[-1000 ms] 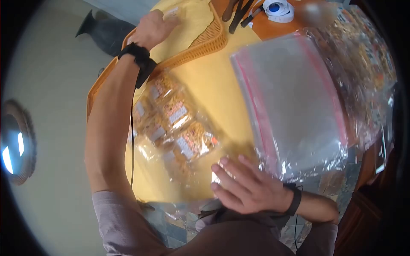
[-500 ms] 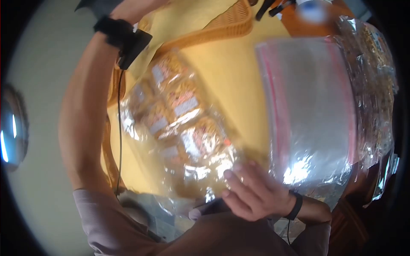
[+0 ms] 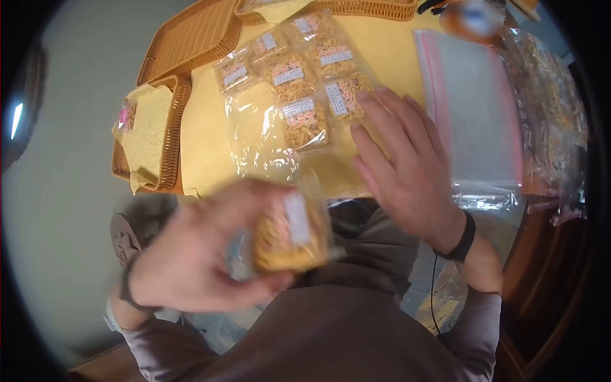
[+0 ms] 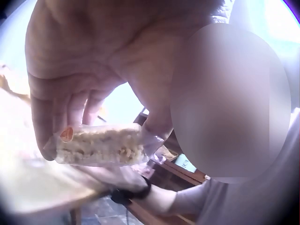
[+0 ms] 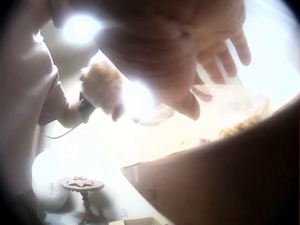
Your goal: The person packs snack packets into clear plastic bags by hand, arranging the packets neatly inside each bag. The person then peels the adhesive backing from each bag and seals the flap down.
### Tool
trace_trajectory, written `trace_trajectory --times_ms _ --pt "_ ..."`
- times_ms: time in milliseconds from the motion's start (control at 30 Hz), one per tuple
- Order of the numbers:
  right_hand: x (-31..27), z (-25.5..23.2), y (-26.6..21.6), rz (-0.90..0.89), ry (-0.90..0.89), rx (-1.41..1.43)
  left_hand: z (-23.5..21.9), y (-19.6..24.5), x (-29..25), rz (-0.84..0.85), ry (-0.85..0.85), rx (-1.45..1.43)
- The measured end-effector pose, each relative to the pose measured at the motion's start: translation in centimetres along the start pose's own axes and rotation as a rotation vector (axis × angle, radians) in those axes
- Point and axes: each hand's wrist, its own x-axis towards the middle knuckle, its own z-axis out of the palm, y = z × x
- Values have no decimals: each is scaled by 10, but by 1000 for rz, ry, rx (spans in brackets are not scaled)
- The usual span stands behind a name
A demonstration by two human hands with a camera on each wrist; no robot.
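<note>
My left hand (image 3: 191, 242) grips a small clear packet of yellow snack pieces (image 3: 289, 239) between thumb and fingers, held above my lap at the table's near edge. In the left wrist view the packet (image 4: 101, 146) is seen side-on, pinched at its ends by the left hand (image 4: 93, 61). A large clear bag (image 3: 254, 137) lies on the yellow cloth with several labelled snack packets (image 3: 289, 75) in it. With fingers spread, my right hand (image 3: 407, 165) is over the bag's right side beside a packet; whether it touches is unclear. The right wrist view shows that hand (image 5: 187, 56) too.
A stack of clear bags with pink edges (image 3: 477, 121) lies to the right, next to crumpled filled plastic bags (image 3: 550, 114). Wicker trays (image 3: 191, 41) stand at the back left; a smaller basket with yellow cloth (image 3: 172, 143) is at the left edge. Tape (image 3: 472, 18) sits far right.
My left hand has come back from the far basket to my lap side, now with a packet in its grip. My right hand has moved up over the bag, which appears farther up in view.
</note>
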Motion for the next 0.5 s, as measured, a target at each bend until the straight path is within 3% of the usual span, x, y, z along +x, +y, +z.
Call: trace_trajectory --times_ms 33,133,200,233,300,367,433,500 --pt "3 1 2 -11 -1 -12 14 -1 -7 65 -60 11" --pt "12 2 3 -87 52 21 62 -1 -8 26 -115 71" --pt "19 2 0 -85 94 56 92 -11 -1 132 110 352" --pt "21 0 -3 -92 93 48 100 -16 3 137 118 350" --pt "24 -5 -9 -63 130 76 106 -22 11 17 297 510" --pt "25 -9 -12 -58 132 75 105 -23 14 -76 285 479" --pt "28 -6 -15 -58 134 80 110 -23 17 -297 483 973" --pt "29 2 -14 -115 196 78 110 -30 18 -339 490 1056"
